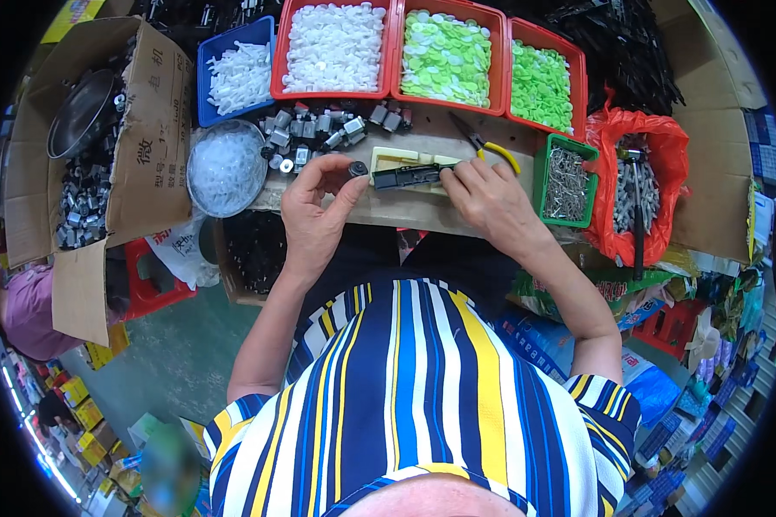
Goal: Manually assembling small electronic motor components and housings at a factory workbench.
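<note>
Between the thumb and fingers of my left hand (pixel 315 215) is a small round black part (pixel 357 169), perhaps a wheel. It is beside the left end of a long black plastic housing (pixel 405 177), which rests on a cream-coloured block (pixel 386 158) at the table's near edge. My right hand (pixel 491 202) has its fingers closed on the right end of the housing. What lies under those fingertips is hidden. Behind my left hand is a loose heap of small silver motors (pixel 302 127). Yellow-handled pliers (pixel 483 145) lie beyond my right hand.
Along the back stand a blue bin of white parts (pixel 237 73) and red bins of white discs (pixel 334 47) and green pieces (pixel 447 65). A bowl of clear parts (pixel 227 168) is at left. A green box of metal pins (pixel 567 183) and a red bag (pixel 608 228) stand right; cardboard boxes (pixel 151 138) flank the table.
</note>
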Available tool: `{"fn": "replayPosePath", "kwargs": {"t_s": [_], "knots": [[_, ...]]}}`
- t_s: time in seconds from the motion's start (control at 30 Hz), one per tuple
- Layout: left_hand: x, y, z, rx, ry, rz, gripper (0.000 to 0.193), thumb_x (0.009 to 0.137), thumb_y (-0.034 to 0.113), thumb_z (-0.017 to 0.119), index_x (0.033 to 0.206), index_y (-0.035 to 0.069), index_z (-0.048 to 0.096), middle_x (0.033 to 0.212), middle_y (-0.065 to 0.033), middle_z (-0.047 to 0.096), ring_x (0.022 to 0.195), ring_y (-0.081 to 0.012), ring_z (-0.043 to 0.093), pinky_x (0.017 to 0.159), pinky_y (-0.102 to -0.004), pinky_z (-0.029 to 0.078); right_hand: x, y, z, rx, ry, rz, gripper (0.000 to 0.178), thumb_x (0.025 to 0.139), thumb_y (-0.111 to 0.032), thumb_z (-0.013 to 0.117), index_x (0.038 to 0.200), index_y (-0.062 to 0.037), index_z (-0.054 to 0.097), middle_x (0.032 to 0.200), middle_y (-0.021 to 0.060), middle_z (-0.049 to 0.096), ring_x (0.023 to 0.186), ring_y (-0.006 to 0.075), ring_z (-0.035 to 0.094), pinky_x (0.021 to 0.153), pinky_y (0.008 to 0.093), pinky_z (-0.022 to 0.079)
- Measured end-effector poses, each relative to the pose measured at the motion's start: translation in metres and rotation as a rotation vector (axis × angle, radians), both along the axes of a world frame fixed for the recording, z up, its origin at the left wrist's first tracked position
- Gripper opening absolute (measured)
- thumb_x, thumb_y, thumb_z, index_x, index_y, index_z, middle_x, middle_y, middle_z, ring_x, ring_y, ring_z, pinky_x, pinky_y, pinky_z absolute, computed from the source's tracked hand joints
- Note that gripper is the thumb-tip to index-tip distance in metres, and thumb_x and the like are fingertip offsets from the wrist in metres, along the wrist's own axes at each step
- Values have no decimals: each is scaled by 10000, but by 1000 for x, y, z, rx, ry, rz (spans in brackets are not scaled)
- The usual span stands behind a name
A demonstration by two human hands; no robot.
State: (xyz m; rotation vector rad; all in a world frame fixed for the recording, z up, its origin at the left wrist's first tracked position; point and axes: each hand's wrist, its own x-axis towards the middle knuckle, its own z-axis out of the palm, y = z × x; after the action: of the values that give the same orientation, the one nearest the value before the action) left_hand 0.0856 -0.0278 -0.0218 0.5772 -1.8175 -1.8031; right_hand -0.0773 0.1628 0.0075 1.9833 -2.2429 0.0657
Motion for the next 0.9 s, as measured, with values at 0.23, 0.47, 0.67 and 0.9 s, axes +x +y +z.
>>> {"fn": "replayPosePath", "kwargs": {"t_s": [0.23,0.47,0.67,0.9], "knots": [[8,-6,-5,23,-1,28,253,858,59,745,1078,-3,637,889,-6,630,770,-59,559,709,-200,465,-1,-9,7,103,6,-16,202,774,-112,593,960,-37,615,893,61,539,872,195,575,738,332,436],[8,-8,-7,32,-29,34,249,845,49,751,1066,0,648,887,-10,632,759,-55,561,686,-197,467,7,-15,10,147,70,-15,143,771,-111,593,901,-51,599,883,66,532,882,208,570,751,343,437],[-4,0,4,230,-6,14,257,888,70,710,1116,-13,624,923,-31,643,806,-78,602,714,-210,498,2,-20,19,193,1,-18,143,790,-108,630,922,-58,606,875,67,536,865,219,575,752,350,437],[-14,10,6,894,89,-171,176,977,155,602,1100,34,570,1032,-87,663,897,-156,666,799,-264,536,24,-39,15,-358,-402,-58,248,771,-217,728,944,-76,620,868,49,598,821,214,617,686,354,437]]}}
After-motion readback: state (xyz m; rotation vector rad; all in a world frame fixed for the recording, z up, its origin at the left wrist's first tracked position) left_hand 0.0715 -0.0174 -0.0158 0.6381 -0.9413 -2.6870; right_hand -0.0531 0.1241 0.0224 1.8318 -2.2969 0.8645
